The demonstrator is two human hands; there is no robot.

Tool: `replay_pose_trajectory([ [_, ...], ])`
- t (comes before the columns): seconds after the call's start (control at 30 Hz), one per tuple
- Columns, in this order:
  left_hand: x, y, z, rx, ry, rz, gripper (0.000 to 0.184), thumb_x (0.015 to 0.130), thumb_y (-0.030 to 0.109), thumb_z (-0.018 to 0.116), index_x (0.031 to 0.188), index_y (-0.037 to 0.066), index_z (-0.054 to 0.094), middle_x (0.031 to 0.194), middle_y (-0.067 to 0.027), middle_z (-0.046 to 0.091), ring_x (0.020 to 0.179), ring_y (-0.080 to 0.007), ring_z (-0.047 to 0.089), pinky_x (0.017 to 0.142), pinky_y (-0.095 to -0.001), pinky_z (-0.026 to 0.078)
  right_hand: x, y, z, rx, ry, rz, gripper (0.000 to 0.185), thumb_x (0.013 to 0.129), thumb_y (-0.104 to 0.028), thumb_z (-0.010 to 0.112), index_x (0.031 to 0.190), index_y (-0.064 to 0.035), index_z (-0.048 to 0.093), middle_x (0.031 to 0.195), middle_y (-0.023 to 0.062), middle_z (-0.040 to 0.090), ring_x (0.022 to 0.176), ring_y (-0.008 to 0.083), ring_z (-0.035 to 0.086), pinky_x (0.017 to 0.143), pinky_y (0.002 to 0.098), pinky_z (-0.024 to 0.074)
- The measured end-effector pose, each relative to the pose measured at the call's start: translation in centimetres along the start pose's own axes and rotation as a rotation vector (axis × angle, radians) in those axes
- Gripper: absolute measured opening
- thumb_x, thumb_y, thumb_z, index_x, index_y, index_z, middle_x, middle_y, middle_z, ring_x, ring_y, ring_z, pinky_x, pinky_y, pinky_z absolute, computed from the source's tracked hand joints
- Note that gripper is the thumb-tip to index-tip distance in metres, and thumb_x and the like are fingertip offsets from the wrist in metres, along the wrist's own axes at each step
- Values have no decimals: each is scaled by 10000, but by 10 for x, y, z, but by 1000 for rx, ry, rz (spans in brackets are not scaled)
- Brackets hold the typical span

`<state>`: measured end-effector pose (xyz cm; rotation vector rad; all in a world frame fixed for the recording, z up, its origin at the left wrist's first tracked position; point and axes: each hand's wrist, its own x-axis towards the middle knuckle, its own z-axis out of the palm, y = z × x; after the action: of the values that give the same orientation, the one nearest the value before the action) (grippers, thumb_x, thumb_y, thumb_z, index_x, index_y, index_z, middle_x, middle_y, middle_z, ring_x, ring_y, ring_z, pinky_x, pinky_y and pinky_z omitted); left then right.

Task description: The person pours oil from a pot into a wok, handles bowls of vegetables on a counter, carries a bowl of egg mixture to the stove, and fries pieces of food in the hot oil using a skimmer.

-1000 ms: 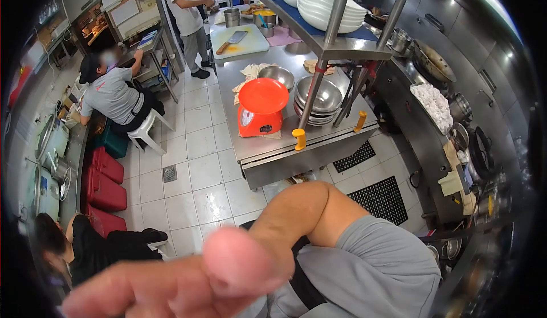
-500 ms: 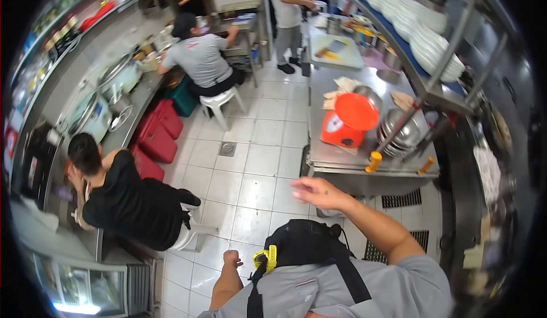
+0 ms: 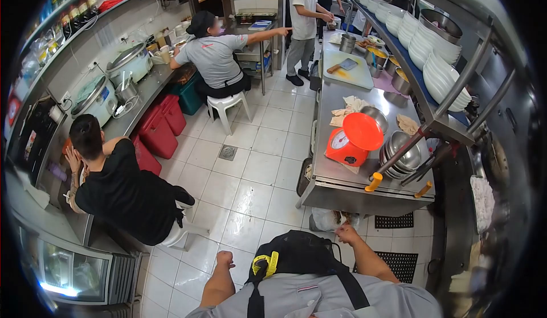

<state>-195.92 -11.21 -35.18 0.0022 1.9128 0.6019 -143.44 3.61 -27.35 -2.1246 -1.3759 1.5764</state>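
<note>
My left hand (image 3: 225,259) hangs low over the tiled floor, left of the black bag (image 3: 296,252) strapped to my front. Its fingers are curled into a fist, and nothing shows in it. Right of the bag is my right hand (image 3: 346,234), with its fingers loosely bent and a little apart, holding nothing I can see. Close by it in the view is a clear plastic bag (image 3: 325,219), low beneath the end of the steel table (image 3: 364,195); I cannot tell any contact. A yellow device (image 3: 265,264) is clipped to my strap.
An orange scale (image 3: 348,147), steel bowls (image 3: 405,150) and a cutting board with a cleaver (image 3: 345,65) stand on the table. White bowls (image 3: 441,84) fill the shelf. Two people sit on stools (image 3: 228,113) at left; others stand behind. Red bins (image 3: 156,127) line the left counter.
My right hand has dropped from beside the table's end to near my bag, its fingers now more bent. The seated person in grey has stretched an arm out to the right.
</note>
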Motion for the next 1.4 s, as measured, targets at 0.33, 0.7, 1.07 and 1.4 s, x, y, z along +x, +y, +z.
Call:
replay_pose_trajectory([
  [0.33, 8, -1, 1, 3, 15, -7, 398, 774, 63, 464, 1171, 39, 466, 1012, -168, 519, 827, -355, 564, 736, -586, 507, -14, 47, 2, 169, 52, 249, 191, 823, -213, 649, 914, -52, 600, 733, 61, 584, 547, 163, 587, 441, 292, 448],
  [0.7, 3, -2, -1, -14, 7, -11, 372, 791, 60, 454, 1161, 34, 489, 1039, -182, 525, 872, -368, 569, 766, -597, 499, -17, 29, -4, 216, 82, 247, 161, 829, -208, 637, 899, -65, 613, 711, 45, 580, 525, 143, 578, 433, 278, 440],
  [1.07, -3, -12, -3, -14, 20, -16, 361, 772, 64, 463, 1127, 32, 518, 989, -168, 534, 821, -338, 571, 719, -559, 524, -11, 22, -5, 164, 48, 238, 133, 836, -194, 618, 888, -78, 578, 734, 45, 589, 540, 154, 599, 457, 297, 477],
  [1.4, 2, -13, -5, -48, 15, -24, 372, 777, 59, 462, 1148, 44, 482, 954, -158, 529, 815, -346, 569, 720, -580, 510, -14, 16, -1, 173, 49, 228, 137, 830, -187, 611, 911, -79, 590, 746, 45, 590, 549, 144, 597, 466, 286, 474],
])
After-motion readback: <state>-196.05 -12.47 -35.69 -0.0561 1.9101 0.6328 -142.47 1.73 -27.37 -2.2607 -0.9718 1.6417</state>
